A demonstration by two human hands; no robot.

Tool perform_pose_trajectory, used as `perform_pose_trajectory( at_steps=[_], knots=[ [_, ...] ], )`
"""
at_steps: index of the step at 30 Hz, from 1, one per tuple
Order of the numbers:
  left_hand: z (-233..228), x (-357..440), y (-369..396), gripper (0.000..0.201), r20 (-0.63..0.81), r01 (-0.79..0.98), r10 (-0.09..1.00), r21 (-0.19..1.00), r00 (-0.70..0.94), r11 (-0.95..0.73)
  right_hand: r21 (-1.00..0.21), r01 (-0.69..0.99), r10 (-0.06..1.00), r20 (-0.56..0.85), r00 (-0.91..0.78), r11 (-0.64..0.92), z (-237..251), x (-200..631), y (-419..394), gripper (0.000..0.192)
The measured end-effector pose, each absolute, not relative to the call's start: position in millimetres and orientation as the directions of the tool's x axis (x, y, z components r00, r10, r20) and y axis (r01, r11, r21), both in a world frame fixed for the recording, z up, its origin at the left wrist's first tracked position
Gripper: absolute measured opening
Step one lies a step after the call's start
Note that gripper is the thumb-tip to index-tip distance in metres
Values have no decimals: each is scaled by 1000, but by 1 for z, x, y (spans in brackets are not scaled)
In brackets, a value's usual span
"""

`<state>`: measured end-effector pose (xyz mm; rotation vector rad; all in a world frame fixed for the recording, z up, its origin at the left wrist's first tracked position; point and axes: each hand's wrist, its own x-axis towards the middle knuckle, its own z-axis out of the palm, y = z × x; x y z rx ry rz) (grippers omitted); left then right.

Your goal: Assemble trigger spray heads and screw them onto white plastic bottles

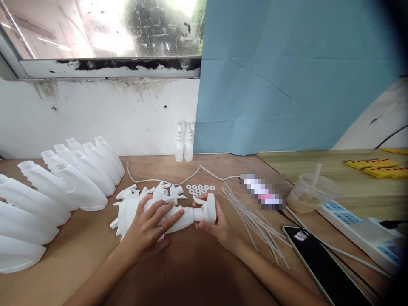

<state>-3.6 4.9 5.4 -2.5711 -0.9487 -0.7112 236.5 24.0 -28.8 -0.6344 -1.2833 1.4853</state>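
A white spray bottle [183,220] lies on its side above the table, its neck pointing right. My left hand [152,225], with a ring on one finger, is wrapped over the bottle's body. At the neck, my right hand [219,225] grips the white trigger sprayer head [208,208], which sits on the bottle's mouth; whether it is fully screwed down I cannot tell. Several loose trigger heads [127,192] are piled behind my left hand. White ring washers [200,187] lie just beyond the sprayer, and thin white dip tubes [255,221] are spread to the right.
Open-necked white bottles [83,182] stand in rows at the left. Two spray bottles [184,142] with heads stand against the wall. On the right are a lit phone [263,192], a plastic cup [306,193], a dark phone [321,263], a power strip [344,221] and cables.
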Motion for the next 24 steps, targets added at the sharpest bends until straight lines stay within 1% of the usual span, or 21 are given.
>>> perform_pose_trajectory(
  at_steps=[2,3,4,6,10,12,14,18,22,24],
  knots=[
    [8,-5,4,66,547,661,513,-101,661,-744,-918,-392,892,221,-394,54,-28,238,25,78],
    [9,-5,4,66,546,652,505,-102,668,-751,-912,-409,883,215,-417,29,-28,238,25,84],
    [10,-6,3,66,545,640,493,-107,678,-761,-907,-420,876,212,-434,12,-27,237,24,87],
    [11,-6,3,65,539,612,465,-122,702,-782,-903,-430,870,215,-444,3,-27,235,22,81],
    [10,-5,1,65,519,581,441,-137,732,-802,-915,-400,891,221,-396,49,-26,233,20,52],
    [9,-4,1,64,512,571,434,-143,742,-808,-921,-383,891,229,-391,69,-26,234,19,42],
    [10,-3,0,63,512,567,429,-146,744,-811,-918,-390,890,235,-391,71,-25,235,19,42],
    [14,-1,0,62,502,575,438,-154,746,-803,-909,-416,916,184,-356,22,-21,239,17,57],
    [20,-2,2,61,492,598,456,-178,742,-782,-912,-410,924,180,-338,27,-17,243,16,50],
    [25,-5,5,66,508,637,486,-175,711,-751,-906,-422,931,187,-315,40,-15,247,18,47]
  ],
)
